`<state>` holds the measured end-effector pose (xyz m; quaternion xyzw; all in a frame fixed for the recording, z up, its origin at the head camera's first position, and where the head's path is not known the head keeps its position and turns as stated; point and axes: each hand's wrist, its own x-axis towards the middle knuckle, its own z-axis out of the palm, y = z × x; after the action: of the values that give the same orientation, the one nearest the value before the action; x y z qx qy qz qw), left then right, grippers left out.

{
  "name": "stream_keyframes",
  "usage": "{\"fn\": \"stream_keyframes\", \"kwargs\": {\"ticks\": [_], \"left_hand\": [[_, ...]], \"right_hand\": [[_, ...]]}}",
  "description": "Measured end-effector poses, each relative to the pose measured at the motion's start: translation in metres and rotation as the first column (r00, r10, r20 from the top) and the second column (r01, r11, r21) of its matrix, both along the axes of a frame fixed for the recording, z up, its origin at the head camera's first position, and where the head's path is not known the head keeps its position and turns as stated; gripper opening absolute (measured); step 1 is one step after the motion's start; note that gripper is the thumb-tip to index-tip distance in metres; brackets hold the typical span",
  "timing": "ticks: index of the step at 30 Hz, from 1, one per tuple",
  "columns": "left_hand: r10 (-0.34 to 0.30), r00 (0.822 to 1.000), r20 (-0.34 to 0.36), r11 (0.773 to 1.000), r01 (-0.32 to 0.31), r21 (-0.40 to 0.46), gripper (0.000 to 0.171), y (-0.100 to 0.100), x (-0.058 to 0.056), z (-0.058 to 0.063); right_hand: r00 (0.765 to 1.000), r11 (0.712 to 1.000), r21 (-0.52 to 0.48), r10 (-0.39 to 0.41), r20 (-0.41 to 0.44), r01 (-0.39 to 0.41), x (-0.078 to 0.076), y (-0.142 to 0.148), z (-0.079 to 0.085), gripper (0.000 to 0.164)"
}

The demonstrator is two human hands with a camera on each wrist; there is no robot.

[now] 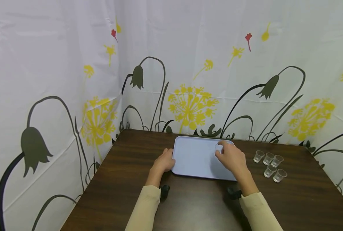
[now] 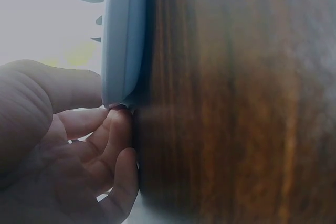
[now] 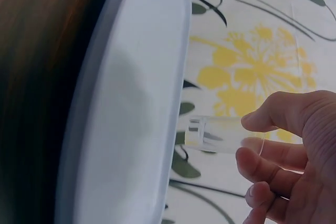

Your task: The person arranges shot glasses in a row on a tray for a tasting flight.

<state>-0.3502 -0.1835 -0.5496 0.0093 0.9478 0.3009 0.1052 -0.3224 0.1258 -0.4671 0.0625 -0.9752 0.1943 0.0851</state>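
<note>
A pale blue rectangular tray (image 1: 194, 157) lies on the dark wooden table. At its left edge, my left hand (image 1: 163, 160) grips the rim; in the left wrist view the thumb lies on the tray's rim (image 2: 123, 40) and fingertips are under it. My right hand (image 1: 231, 156) is over the tray's right part and pinches a small clear shot glass (image 3: 223, 134) near its mouth, between thumb and fingers. In the right wrist view the glass's thick base points toward the tray. Whether that base touches the tray I cannot tell.
Several clear shot glasses (image 1: 270, 169) stand in a loose group on the table (image 1: 310, 189), right of the tray. Behind the table hangs a white curtain (image 1: 188, 41) with yellow and green flower prints.
</note>
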Motion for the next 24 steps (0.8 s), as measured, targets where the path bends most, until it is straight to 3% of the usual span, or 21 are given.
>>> {"fn": "stream_keyframes", "kwargs": {"ticks": [6,16,24], "left_hand": [[-0.013,1.000,-0.003,1.000,0.013,-0.004,0.056,0.002,0.006,0.012],[-0.023,1.000,0.006,1.000,0.023,-0.002,0.058,-0.001,0.001,0.001],[-0.009,1.000,0.023,1.000,0.009,0.015,0.059,0.000,-0.001,0.001]], "right_hand": [[0.999,0.999,-0.008,0.033,0.015,-0.033,-0.004,-0.017,-0.005,0.042],[0.996,0.997,-0.019,0.070,0.060,-0.069,-0.010,-0.040,-0.008,0.042],[0.994,0.995,-0.039,0.094,0.054,-0.092,-0.015,-0.061,-0.008,0.042]]}}
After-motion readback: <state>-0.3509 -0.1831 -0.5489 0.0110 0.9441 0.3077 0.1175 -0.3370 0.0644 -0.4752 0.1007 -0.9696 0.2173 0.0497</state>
